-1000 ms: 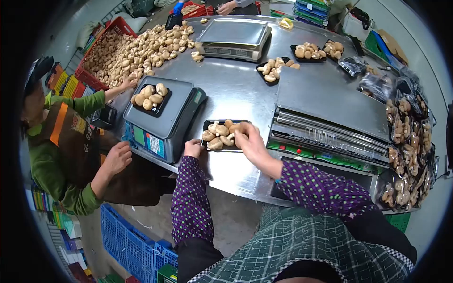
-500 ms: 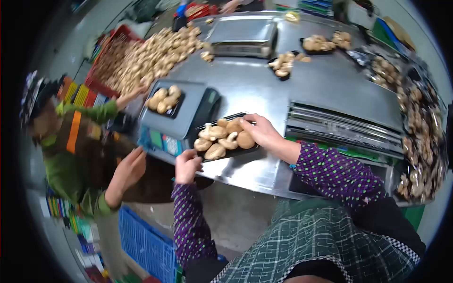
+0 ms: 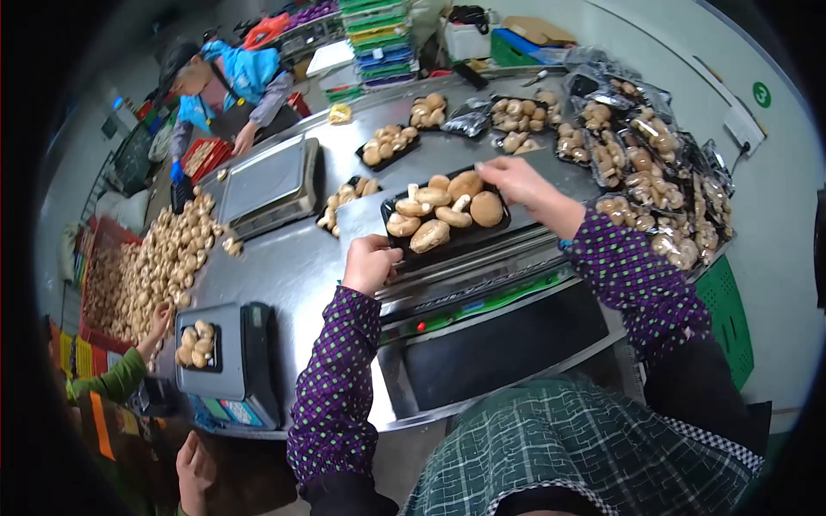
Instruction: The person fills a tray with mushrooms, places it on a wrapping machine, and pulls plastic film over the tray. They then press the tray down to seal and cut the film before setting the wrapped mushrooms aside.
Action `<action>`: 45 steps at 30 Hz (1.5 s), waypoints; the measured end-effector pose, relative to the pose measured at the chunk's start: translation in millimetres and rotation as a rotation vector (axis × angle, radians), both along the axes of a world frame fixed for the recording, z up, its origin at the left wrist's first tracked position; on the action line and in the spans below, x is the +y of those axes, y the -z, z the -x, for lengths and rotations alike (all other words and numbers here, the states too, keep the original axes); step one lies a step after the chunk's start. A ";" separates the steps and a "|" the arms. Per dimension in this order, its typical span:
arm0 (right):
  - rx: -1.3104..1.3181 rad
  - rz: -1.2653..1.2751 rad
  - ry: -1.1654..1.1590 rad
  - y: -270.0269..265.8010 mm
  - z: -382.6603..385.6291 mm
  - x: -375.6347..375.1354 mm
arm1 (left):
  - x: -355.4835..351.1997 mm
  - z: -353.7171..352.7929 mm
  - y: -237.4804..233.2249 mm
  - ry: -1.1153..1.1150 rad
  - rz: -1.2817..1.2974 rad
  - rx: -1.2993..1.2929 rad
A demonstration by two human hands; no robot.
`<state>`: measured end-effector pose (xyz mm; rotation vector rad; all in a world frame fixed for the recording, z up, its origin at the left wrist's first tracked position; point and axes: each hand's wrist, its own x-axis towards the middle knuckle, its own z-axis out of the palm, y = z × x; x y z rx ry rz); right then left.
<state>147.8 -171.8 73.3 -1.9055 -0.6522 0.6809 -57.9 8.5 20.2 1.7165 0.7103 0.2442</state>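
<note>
Over the wrapper (image 3: pixel 490 277) now: mushroom tray (image 3: pixel 458 242)

Black tray (image 3: pixel 469 238), purple sleeve (image 3: pixel 331 387), seemingly green dots

Bare steel table (image 3: pixel 292 267) left of wrapping machine (image 3: pixel 490 275), wrapped mushroom packs (image 3: pixel 654 181) crowding right, scale (image 3: pixel 267 181) behind.

The room has a pale, smooth wall (image 3: pixel 779 198) on the right, with a round green sign (image 3: pixel 761 94) and a white box (image 3: pixel 738 129) fixed on it. A long bench (image 3: pixel 292 258) of shiny steel runs from near left to far right. Behind its far end stands a stack of coloured crates (image 3: pixel 379 39). A red crate (image 3: pixel 101 230) is beside the bench on the left, and a green crate (image 3: pixel 730 318) is low on the right. The light is even and reflects softly on the steel.
</note>
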 end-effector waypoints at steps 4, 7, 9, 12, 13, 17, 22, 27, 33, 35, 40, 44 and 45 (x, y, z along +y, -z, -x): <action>-0.069 -0.099 0.091 50.9 -23.0 -11.8 | -1.7 -34.4 12.7 0.093 -0.208 0.270; -0.305 -0.090 0.025 62.6 -29.3 -36.9 | 2.5 -21.9 31.7 0.050 -0.524 0.093; -0.472 0.033 -0.011 47.2 -38.2 -79.7 | -6.6 4.5 32.3 -0.053 -0.871 -0.059; -0.510 0.593 -0.105 25.3 -41.5 -132.8 | -28.8 50.7 0.3 -0.004 -1.026 0.490; -0.499 0.658 -0.168 34.2 -38.4 -134.0 | -30.5 54.2 5.8 0.038 -1.056 0.614; -0.516 0.648 -0.350 52.9 -28.0 -114.1 | -33.9 37.0 6.0 0.103 -0.810 0.618; 0.342 0.216 -0.209 28.2 -12.7 -145.0 | -46.8 67.6 -8.3 0.043 -0.073 0.302; 0.647 -0.713 -0.152 -35.3 -10.9 -127.3 | -51.1 49.6 -89.7 0.102 0.416 -0.705; -0.009 -0.355 0.180 87.6 -95.1 25.5 | 59.6 -109.4 23.9 -0.245 -0.421 -0.208; -0.256 -0.337 0.108 98.4 -82.0 28.4 | 39.5 -110.9 42.5 -0.153 -0.630 0.061; -0.612 -0.182 -0.198 104.4 -95.7 21.6 | 34.4 -83.1 26.7 0.081 -0.422 0.131; -0.388 -0.020 -0.310 58.6 -80.9 13.8 | 26.3 -62.8 18.1 0.074 0.068 -0.027; -0.466 -0.083 -0.314 45.6 -73.8 10.5 | 18.1 -54.8 13.1 0.029 0.115 0.017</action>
